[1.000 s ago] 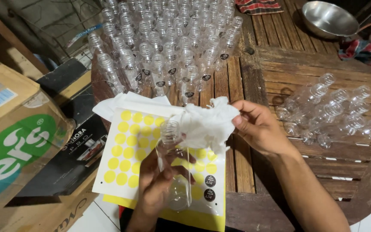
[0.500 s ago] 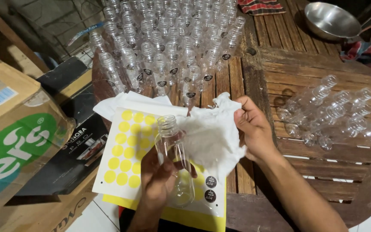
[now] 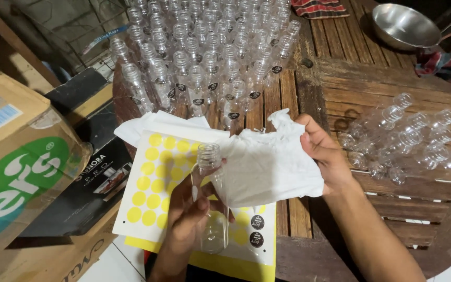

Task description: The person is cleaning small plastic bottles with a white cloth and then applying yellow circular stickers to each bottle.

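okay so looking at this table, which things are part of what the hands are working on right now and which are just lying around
In use:
left hand holding clear bottle
right hand holding white cloth
sticker sheets
upright bottles
lying bottles

Lying about:
metal bowl
cardboard box
checked cloth

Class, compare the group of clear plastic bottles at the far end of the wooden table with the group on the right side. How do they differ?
The far group of clear plastic bottles stands upright in rows; the right-hand group of clear plastic bottles lies on its side in a loose heap. Many in the far group bear small round black stickers; none show on the right-hand group. The far group is plainly larger. Both groups are clear, uncapped and rest on the slatted wooden table.
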